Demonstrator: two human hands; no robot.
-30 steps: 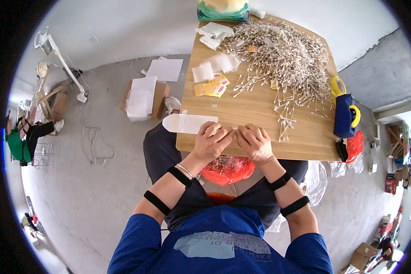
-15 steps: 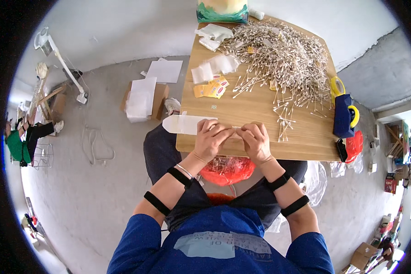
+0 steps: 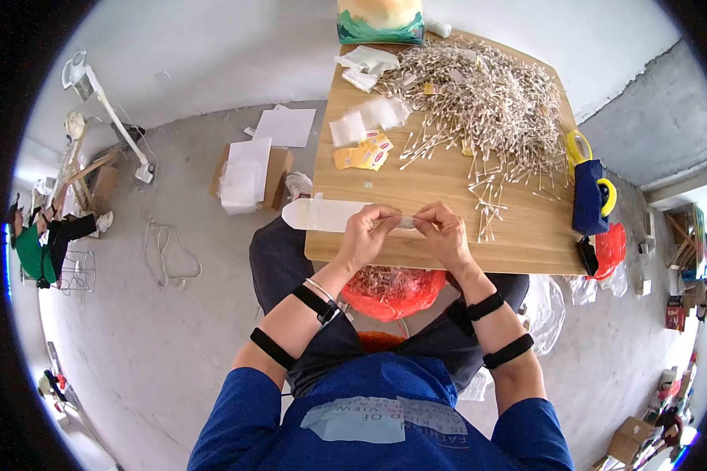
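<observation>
Near the table's front edge, my left hand (image 3: 369, 234) and my right hand (image 3: 445, 237) are both closed in a pinch. Between the fingertips runs a small translucent plastic piece (image 3: 406, 223), gripped at its two ends; it looks like a little bag, mostly covered by the fingers. A long white strip with a rounded end (image 3: 318, 213) lies by my left hand and juts past the table's left edge. To the right and beyond sits a big heap of cotton swabs (image 3: 499, 106), with several loose swabs (image 3: 489, 208) straggling toward my right hand.
Yellow cards (image 3: 361, 155) and clear plastic bags (image 3: 381, 114) lie at the table's left. A blue tape dispenser (image 3: 589, 196) stands at its right edge. Below the front edge hangs a red bag (image 3: 393, 297) of swabs. An open cardboard box (image 3: 276, 169) is on the floor.
Both hands have turned slightly, the fingers now pinching more upright. More of the translucent piece shows between them. Things on the table have stayed put.
</observation>
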